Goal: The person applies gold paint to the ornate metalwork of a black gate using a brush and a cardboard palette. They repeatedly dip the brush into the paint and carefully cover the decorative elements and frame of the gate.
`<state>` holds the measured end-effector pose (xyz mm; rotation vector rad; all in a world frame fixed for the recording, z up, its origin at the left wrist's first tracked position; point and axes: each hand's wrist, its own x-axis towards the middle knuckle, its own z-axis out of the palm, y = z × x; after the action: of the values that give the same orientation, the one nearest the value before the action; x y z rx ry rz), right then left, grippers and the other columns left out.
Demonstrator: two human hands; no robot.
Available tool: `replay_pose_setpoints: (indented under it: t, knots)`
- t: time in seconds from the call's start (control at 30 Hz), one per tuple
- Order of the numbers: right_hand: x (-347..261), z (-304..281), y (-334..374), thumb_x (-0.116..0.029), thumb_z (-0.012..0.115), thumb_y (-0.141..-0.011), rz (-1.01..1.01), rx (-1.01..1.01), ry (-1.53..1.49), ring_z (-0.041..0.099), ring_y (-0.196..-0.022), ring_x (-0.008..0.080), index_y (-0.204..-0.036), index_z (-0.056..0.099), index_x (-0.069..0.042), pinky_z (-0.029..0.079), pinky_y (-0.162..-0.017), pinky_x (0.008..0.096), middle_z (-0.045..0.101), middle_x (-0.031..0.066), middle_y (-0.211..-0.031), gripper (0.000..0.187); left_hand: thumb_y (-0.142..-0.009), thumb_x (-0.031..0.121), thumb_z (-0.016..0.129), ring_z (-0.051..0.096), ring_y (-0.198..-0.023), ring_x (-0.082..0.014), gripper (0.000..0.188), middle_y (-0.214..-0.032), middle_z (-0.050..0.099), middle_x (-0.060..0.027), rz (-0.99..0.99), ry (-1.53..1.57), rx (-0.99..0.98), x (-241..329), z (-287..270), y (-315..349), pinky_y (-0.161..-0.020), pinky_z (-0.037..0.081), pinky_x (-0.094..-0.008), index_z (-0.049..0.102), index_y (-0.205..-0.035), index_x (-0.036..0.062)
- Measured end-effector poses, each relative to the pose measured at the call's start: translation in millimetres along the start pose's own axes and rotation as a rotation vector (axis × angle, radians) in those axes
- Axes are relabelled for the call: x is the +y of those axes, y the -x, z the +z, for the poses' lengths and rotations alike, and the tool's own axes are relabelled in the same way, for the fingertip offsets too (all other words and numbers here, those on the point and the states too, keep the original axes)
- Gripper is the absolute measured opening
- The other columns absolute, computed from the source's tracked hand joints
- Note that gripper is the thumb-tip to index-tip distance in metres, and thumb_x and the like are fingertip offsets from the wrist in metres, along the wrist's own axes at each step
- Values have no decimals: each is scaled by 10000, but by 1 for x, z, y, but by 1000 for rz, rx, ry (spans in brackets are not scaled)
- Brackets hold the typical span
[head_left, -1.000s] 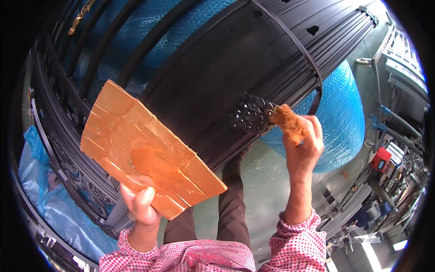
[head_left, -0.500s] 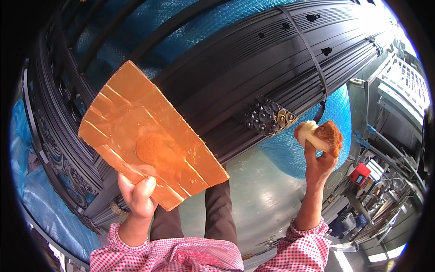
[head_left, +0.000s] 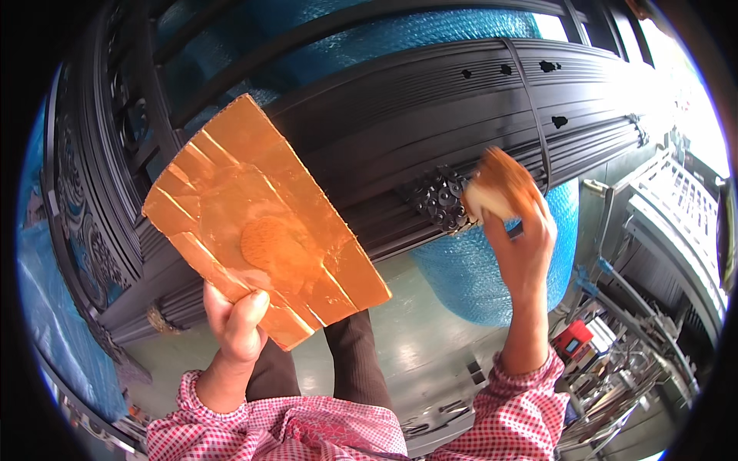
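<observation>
My left hand (head_left: 237, 321) grips the lower edge of a creased, gold-orange cardboard sheet (head_left: 315, 223), thumb on top. A round, thicker patch of gold-orange paint (head_left: 269, 242) lies near the sheet's middle. In my right hand (head_left: 525, 250) is a cream sponge (head_left: 500, 188) with a gold-brown stained face, pinched between thumb and fingers and blurred by motion. The sponge is right beside a dark, knobbly ornament (head_left: 437, 198) on black metal bars, covering its right end. Whether it touches the ornament I cannot tell.
Black ribbed metal bars (head_left: 369, 115) lie across in front of me, held by a dark strap (head_left: 529, 100). Blue bubble wrap (head_left: 461, 280) hangs below them. A black ornate panel (head_left: 84, 230) stands at left. Metal racks (head_left: 673, 230) and a red-and-white device (head_left: 576, 338) are at right.
My right hand has brought the sponge left and up, toward the ornament, hiding its gold-tinted end. The view has shifted somewhat. My left hand keeps its hold on the cardboard.
</observation>
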<state>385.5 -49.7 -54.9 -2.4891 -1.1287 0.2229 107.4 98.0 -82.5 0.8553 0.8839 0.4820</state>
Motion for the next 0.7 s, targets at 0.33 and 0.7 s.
replay_pose_setpoints:
  t: [0.33, 0.7]
  knots:
    - [-8, -4, -32, -75, 619, -631, -69, -330, -7, 527, -687, 250, -691, 520, -18, 397, -684, 346, 503, 73, -676, 128, -717, 27, 450, 431, -1062, -179, 601, -1196, 411, -142, 71, 33, 153, -20, 2, 29, -927, 352, -320, 262, -1284, -45]
    - [-14, 27, -53, -123, 657, -663, -294, -529, 70, 545, -720, 252, -707, 531, -30, 400, -708, 349, 531, 70, -712, 163, -710, 22, 446, 428, -1066, -180, 615, -1206, 403, -152, 81, 72, 173, -25, -4, 31, -930, 352, -318, 243, -1285, -56]
